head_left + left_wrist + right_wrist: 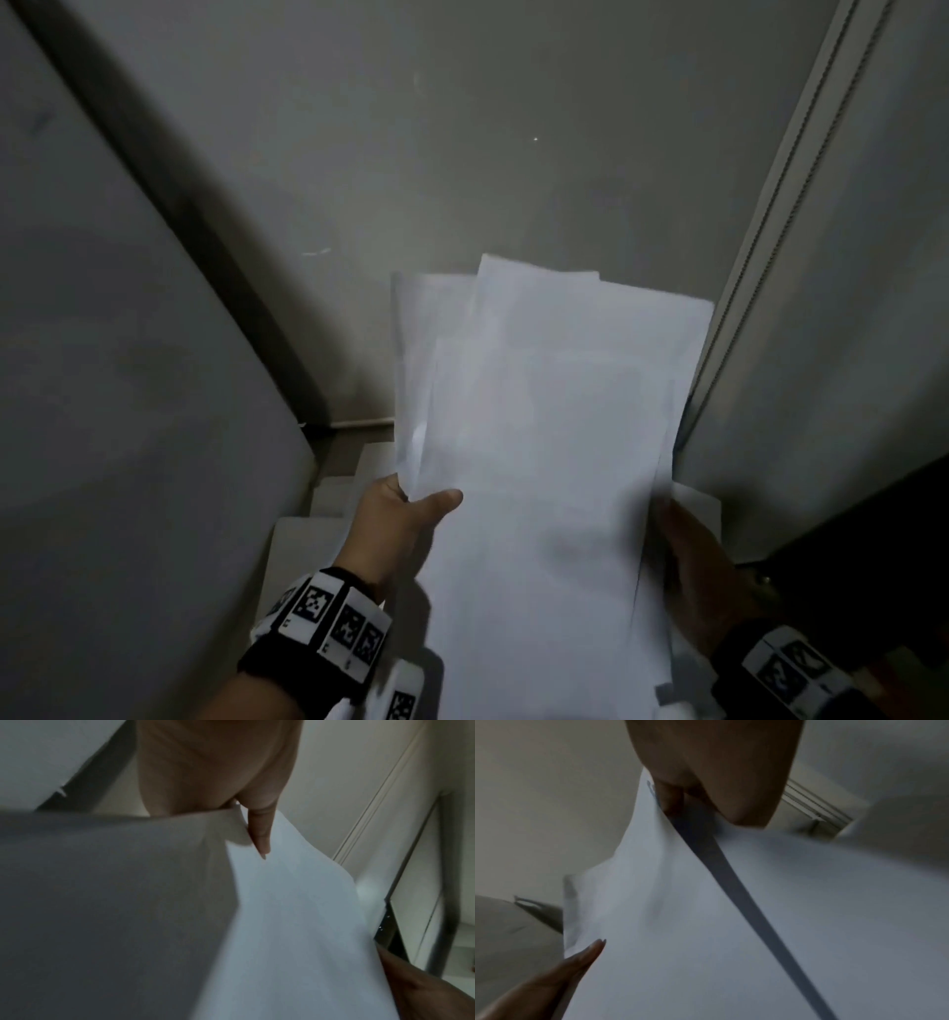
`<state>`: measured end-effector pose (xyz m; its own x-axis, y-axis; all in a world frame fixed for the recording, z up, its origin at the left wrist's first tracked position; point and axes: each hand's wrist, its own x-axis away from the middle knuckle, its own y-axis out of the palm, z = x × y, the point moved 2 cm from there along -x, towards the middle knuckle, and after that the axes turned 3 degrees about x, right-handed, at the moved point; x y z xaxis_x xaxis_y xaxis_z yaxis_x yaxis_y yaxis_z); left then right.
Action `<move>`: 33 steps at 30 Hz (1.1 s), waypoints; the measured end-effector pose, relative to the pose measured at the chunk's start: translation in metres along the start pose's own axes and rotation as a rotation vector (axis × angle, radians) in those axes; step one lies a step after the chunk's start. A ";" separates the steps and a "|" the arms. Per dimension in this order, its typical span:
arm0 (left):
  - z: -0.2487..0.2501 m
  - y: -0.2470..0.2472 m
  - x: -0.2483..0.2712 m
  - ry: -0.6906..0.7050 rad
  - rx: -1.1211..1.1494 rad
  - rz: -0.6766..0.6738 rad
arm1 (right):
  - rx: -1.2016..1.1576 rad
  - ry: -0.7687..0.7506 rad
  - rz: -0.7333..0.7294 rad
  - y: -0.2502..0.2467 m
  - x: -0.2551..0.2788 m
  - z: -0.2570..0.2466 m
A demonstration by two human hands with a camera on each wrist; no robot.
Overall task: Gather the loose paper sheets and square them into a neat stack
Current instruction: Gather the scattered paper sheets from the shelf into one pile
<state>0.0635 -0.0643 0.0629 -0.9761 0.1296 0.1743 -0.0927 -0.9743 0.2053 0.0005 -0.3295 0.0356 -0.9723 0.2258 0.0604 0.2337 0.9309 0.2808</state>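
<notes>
Holding the paper sheets (544, 462) up off the floor (436, 154), I pinch their left edge with my left hand (395, 529), thumb on top. My right hand (703, 570) grips the right edge. Sheets sit fanned, corners uneven, between both hands.

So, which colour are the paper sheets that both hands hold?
The paper sheets are plain white, best seen in the head view.

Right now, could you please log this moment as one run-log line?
left hand: pinches sheets | right hand: grips sheets' right edge | sheets: held up, fanned, unsquared
</notes>
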 end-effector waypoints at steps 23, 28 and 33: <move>-0.003 -0.016 0.020 0.120 -0.066 -0.118 | 0.428 -0.176 -0.063 0.029 0.016 -0.010; 0.014 -0.009 0.022 0.260 -0.023 -0.117 | 0.294 -0.251 0.072 0.040 0.016 -0.018; -0.008 -0.026 0.024 0.166 -0.102 -0.075 | 0.399 -0.133 -0.056 0.037 0.021 -0.002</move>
<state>0.0413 -0.0371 0.0543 -0.9840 0.1781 -0.0008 -0.1771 -0.9778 0.1116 -0.0110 -0.2909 0.0493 -0.9802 0.1828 -0.0758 0.1906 0.9750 -0.1140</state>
